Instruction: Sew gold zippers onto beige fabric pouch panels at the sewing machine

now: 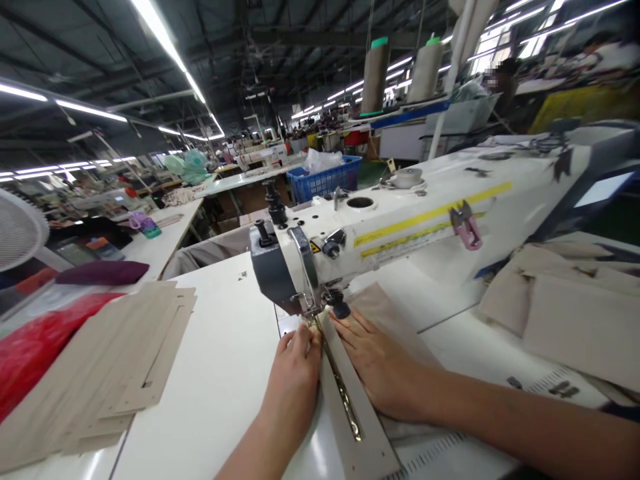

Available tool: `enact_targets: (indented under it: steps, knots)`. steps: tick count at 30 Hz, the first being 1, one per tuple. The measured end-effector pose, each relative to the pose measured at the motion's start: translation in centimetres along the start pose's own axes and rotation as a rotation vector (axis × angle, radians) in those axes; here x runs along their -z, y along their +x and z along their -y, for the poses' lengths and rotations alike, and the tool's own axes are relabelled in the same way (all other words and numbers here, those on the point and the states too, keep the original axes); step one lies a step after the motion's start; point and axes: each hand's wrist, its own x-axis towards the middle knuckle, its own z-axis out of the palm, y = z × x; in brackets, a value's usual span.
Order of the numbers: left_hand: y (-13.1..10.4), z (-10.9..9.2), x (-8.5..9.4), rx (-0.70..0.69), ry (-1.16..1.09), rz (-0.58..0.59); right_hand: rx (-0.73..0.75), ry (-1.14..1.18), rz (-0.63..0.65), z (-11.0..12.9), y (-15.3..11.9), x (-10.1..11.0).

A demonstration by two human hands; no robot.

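Note:
A beige strip (367, 437) with a long slot lies under the needle area of a white sewing machine (320, 267). Gold metallic zipper-like material (345, 400) shows through the slot. My left hand (299, 373) is at the strip's left edge close to the presser foot, its fingers bent and pinched together on the strip's edge. Flat on the strip's right side and the beige fabric (383, 307) rests my right hand (375, 357), fingers stretched toward the needle. The fingertips of both hands are close to the presser foot.
Stacked beige slotted pieces (165, 353) lie at the left beside a red plastic bag (45, 340). More beige pieces (585, 320) are at the right. Pink-handled snips (467, 230) sit on the machine. Behind it are a blue basket (327, 179) and thread cones (375, 77).

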Motion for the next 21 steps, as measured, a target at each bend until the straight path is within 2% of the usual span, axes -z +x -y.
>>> enact_targets:
  steps: [3,6,9,12,16,21]
  knots:
    - [-0.6,-0.1,0.5,-0.05,-0.005,-0.007,0.019,-0.001,-0.013,1.0,-0.8,1.2]
    - [-1.6,-0.6,1.4,-0.107,-0.032,0.0,0.151,-0.034,-0.04,2.4,-2.8,1.6]
    - [-2.4,-1.4,2.1,-0.122,-0.042,-0.002,0.293,-0.14,-0.231,3.6,-5.0,0.6]
    - [-2.6,-1.8,2.3,-0.112,-0.033,0.0,0.336,-0.201,-0.44,4.6,-6.1,-0.8]
    - [-2.5,-2.1,2.0,-0.104,-0.01,-0.01,0.389,-0.2,-0.463,5.4,-5.9,-0.9]
    - [-2.4,-1.9,1.6,-0.115,0.014,-0.026,0.389,-0.201,-0.483,5.3,-5.6,-0.7]
